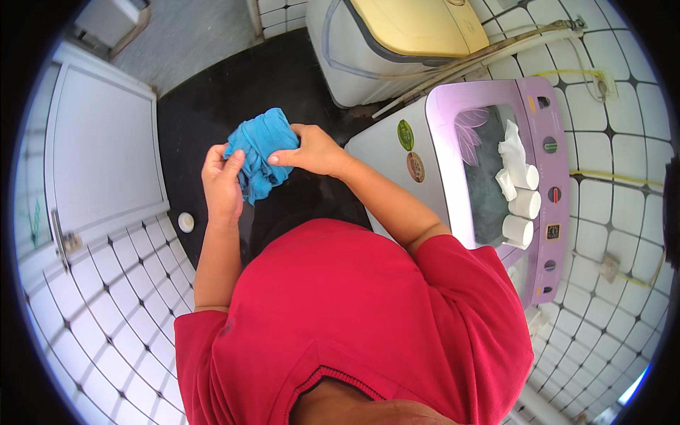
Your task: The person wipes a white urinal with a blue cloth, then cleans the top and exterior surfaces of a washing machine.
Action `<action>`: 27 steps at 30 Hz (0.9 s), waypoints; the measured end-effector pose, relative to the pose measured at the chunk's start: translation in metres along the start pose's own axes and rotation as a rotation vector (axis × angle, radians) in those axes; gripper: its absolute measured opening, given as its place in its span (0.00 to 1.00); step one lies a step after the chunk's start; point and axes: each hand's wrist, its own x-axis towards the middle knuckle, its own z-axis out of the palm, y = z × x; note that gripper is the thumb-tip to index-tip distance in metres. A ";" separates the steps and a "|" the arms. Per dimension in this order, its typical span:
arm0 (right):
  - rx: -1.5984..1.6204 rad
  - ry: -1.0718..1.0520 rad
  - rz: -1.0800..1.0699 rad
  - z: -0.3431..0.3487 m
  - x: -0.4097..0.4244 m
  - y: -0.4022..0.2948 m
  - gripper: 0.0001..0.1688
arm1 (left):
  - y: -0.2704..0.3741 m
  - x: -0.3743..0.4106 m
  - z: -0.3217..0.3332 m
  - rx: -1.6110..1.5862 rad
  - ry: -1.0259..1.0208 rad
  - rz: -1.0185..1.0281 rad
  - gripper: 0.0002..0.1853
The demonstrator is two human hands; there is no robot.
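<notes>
A bunched blue cloth [265, 141] is held between both hands in front of my body, above the dark floor. My left hand [223, 172] grips its left edge, with the thumb pressed on the front of the fabric. At its right side my right hand [305, 151] pinches the cloth, thumb in front and fingers partly hidden behind it. The cloth is folded into a wad at the top, and its lower end hangs loose in crumpled folds.
To the right stands a white and purple washing machine [443, 159], with several white paper rolls [518, 229] on its lid. A cream-lidded machine [414, 26] is beyond it. A white door [109, 143] and a round white object [186, 222] are at the left.
</notes>
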 end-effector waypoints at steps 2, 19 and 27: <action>-0.104 0.138 0.060 -0.017 0.020 0.001 0.35 | 0.013 0.045 -0.010 -0.119 -0.007 0.062 0.07; 0.393 0.680 -0.056 -0.034 0.134 -0.041 0.22 | 0.036 0.256 0.008 0.746 -0.883 -0.003 0.39; 0.012 0.383 0.164 -0.057 0.165 -0.040 0.41 | 0.011 0.258 0.018 0.440 -0.623 -0.317 0.15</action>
